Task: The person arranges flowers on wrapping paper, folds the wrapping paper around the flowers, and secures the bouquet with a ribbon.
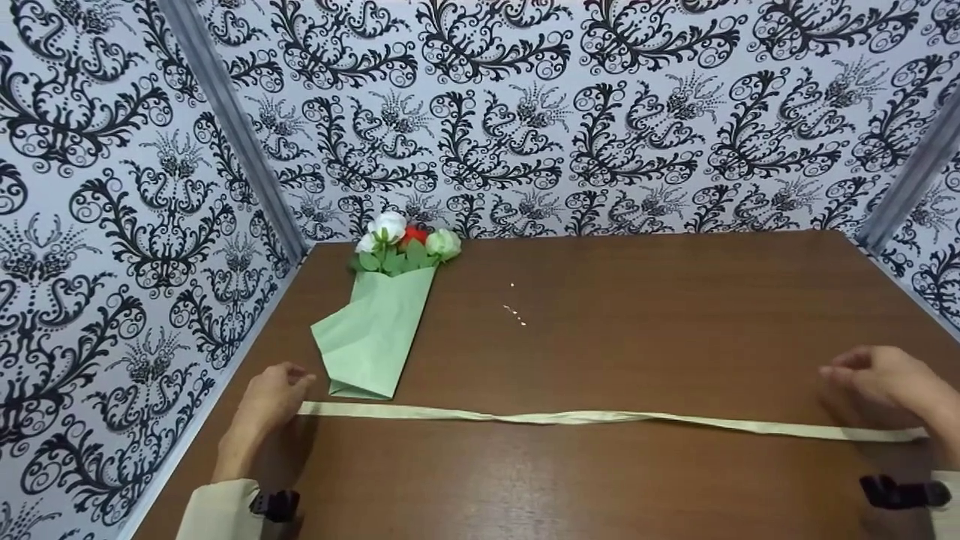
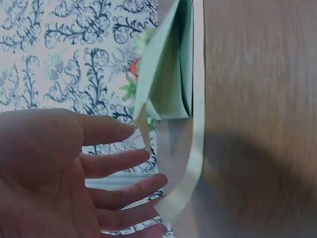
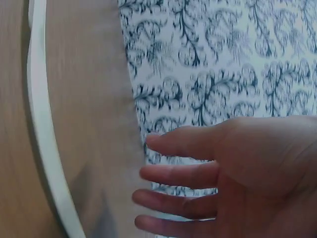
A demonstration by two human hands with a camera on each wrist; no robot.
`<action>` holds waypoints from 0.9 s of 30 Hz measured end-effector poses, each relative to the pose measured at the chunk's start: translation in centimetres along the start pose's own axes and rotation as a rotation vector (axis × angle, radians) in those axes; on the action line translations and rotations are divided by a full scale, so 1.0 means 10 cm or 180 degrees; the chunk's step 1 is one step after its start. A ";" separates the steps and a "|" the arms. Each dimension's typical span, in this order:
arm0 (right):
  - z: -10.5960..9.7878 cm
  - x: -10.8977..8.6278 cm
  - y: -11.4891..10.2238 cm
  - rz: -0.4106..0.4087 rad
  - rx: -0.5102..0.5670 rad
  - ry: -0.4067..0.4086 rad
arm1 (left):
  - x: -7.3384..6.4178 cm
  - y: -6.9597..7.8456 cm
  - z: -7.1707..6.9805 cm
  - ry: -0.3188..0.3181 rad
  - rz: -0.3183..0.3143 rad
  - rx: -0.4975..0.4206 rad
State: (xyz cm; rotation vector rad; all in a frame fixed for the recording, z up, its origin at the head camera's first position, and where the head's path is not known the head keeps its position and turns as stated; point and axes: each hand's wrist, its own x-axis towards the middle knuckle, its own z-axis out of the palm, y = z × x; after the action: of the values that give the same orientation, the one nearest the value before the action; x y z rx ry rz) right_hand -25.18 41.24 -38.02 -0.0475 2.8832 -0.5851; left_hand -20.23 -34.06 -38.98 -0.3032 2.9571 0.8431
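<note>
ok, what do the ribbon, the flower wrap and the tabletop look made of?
Ribbon: probably fabric, low sheen; thin and soft enough to twist mid-length, though the weave isn't readable.
Flower wrap: likely matte paper; crisp creases and stiff, straight edges.
Tabletop: wood or wood-look laminate, satin; brown grain and a soft light reflection.

Ok so your left sleeve (image 1: 217,511) is plain cream with a chunky black gadget (image 1: 277,506) by the cuff, and your right sleeve (image 1: 946,501) matches, blocky black unit (image 1: 904,493) included.
</note>
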 end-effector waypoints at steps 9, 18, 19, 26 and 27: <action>0.23 0.12 -0.73 -0.0482 0.0236 0.0494 | -0.08 0.22 0.08 0.0402 0.0024 -0.0298; 0.56 0.23 -1.53 -0.0800 0.0812 0.0788 | -0.07 0.36 0.28 0.0765 0.0211 -0.0472; 0.59 0.25 -1.61 -0.0826 0.0890 0.0780 | -0.06 0.38 0.30 0.0814 0.0256 -0.0505; 0.90 0.40 -2.12 -0.1250 0.1386 0.0619 | 0.02 0.48 0.50 0.1042 0.0452 -0.0780; 0.96 0.42 -2.18 -0.1342 0.1449 0.0544 | 0.04 0.49 0.52 0.1079 0.0472 -0.0844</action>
State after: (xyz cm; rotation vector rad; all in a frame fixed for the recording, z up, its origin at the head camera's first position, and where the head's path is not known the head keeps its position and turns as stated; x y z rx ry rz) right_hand -27.52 17.18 -38.99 -0.5695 2.8277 -1.3655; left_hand -21.63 -27.29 -40.87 -0.2628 3.2050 1.3307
